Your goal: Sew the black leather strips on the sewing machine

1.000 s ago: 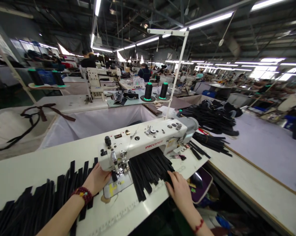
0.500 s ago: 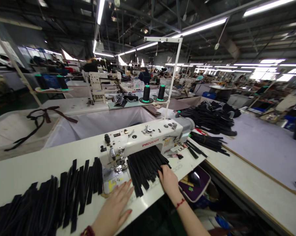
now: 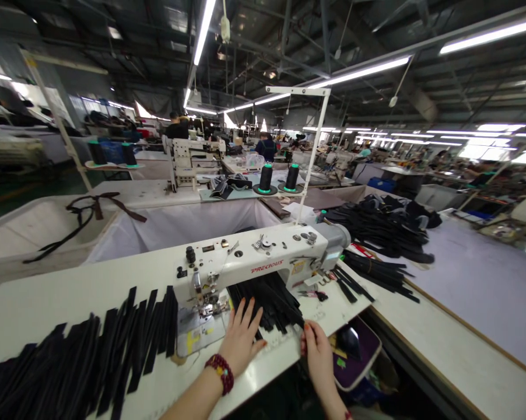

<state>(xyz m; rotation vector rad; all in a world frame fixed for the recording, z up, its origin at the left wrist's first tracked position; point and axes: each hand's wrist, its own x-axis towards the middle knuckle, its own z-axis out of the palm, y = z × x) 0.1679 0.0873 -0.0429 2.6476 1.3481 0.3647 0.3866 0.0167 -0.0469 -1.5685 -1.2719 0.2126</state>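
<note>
A white sewing machine stands on the white table, with a pile of black strips under its arm. My left hand lies with spread fingers on the left part of that pile, just right of the needle area. At the pile's right front end is my right hand, its fingers closed at the tip of a black strip. More black strips lie side by side on the table left of the machine.
Small scissors and loose strips are by the machine's right end. Black thread cones stand behind. A heap of black pieces covers part of the right table. A purple-lined tray hangs below the table edge.
My left hand has moved right, from beside the needle plate onto the strips. My right hand has shifted slightly right and down, its fingers now closed at a strip's end. The view has tilted up.
</note>
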